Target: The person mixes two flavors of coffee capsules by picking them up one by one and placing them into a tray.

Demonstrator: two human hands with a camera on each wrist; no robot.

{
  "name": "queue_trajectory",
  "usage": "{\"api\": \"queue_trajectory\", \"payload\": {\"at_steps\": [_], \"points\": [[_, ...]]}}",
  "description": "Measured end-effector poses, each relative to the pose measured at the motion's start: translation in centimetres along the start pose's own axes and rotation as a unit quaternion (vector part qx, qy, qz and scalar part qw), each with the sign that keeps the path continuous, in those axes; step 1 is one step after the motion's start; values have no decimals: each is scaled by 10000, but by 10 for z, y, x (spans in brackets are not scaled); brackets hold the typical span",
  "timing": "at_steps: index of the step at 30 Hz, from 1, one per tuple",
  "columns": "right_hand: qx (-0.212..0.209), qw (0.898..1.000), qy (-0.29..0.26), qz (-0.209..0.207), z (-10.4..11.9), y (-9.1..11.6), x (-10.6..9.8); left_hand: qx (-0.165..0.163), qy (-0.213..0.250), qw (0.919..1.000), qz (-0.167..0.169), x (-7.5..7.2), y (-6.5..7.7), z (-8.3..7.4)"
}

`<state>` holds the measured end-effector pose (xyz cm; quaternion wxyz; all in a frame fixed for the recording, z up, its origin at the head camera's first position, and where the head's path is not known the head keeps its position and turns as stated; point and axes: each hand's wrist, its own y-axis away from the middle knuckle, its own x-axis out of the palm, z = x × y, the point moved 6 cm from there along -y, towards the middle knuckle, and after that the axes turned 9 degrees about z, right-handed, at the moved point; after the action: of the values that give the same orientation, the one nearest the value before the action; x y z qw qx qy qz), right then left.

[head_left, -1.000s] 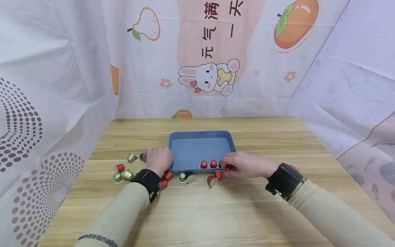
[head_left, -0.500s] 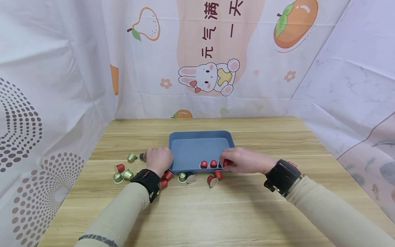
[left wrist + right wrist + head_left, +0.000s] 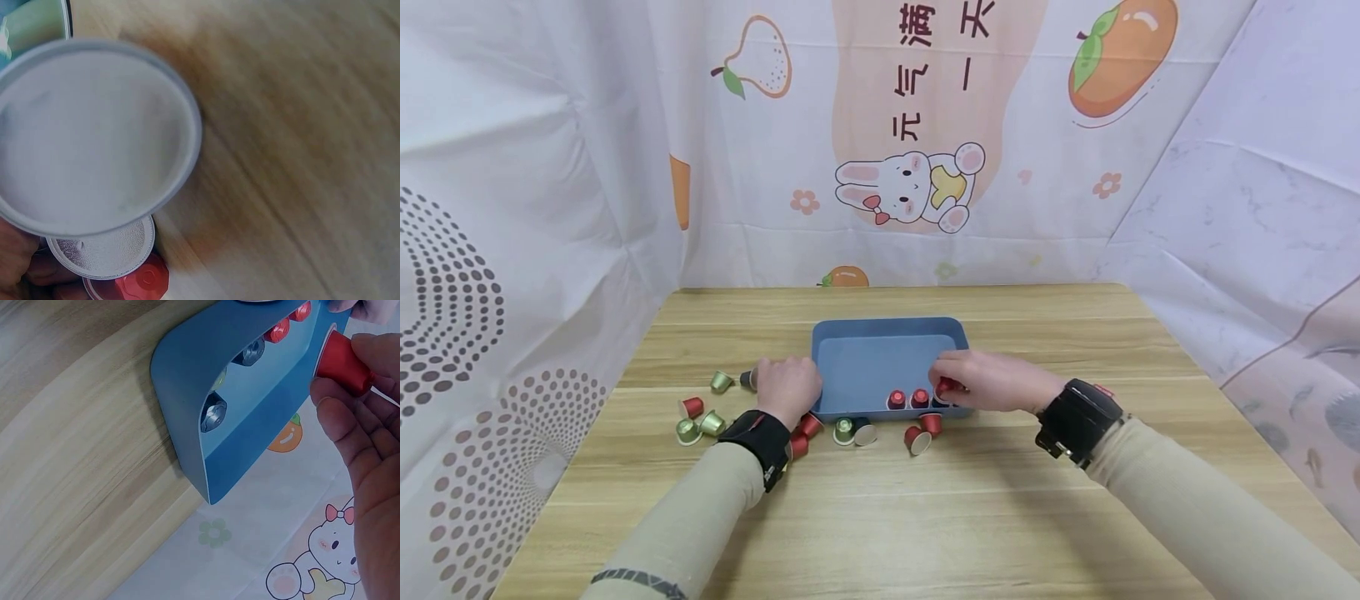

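My right hand (image 3: 996, 382) is over the right front corner of a blue tray (image 3: 887, 327). Its thumb and fingers pinch a red coffee capsule (image 3: 342, 362), tilted, with its pale rim visible. Along the tray's near wall stand red capsules (image 3: 897, 400) and, in the right wrist view, dark capsules (image 3: 252, 352) and a mostly hidden green capsule (image 3: 219, 379). My left hand (image 3: 787, 387) grips the tray's left edge, its fingertips at the wall. A pale capsule lid (image 3: 100, 137) fills much of the left wrist view, near a red capsule (image 3: 149, 280).
Left of the tray lie several loose green capsules (image 3: 712, 423) and a red one (image 3: 692, 407). A dark capsule with a pale lid (image 3: 865, 432) and more red capsules (image 3: 917, 440) lie before the tray's front wall. A printed curtain (image 3: 737, 192) hangs behind the table (image 3: 925, 517).
My right hand has lifted the red capsule from beside the tray's right front corner and moved it left and inward over the tray. The left hand and the tray stay put.
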<state>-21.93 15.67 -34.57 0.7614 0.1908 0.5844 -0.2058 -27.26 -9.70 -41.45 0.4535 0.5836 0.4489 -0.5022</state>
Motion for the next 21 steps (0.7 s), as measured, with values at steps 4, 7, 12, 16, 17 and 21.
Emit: {"api": "queue_trajectory", "payload": {"at_steps": [4,7,12,16,17,21], "points": [[56,10000,67,17,-2,-2,-1,6,19,10000,-8,-1,0,0],[51,10000,28,23,-3,-4,-2,-6,28,10000,18,0,0,0],[64,9999,-129,60,-8,-6,-2,-6,18,10000,39,1,-1,1],[159,9997,-192,76,-13,-8,-1,0,-40,10000,-4,0,-1,0],[185,9996,-181,71,-14,-8,-1,1,-55,10000,-9,0,-1,0],[218,9997,-140,50,-16,-10,-2,3,-89,10000,-22,1,-1,1]]}}
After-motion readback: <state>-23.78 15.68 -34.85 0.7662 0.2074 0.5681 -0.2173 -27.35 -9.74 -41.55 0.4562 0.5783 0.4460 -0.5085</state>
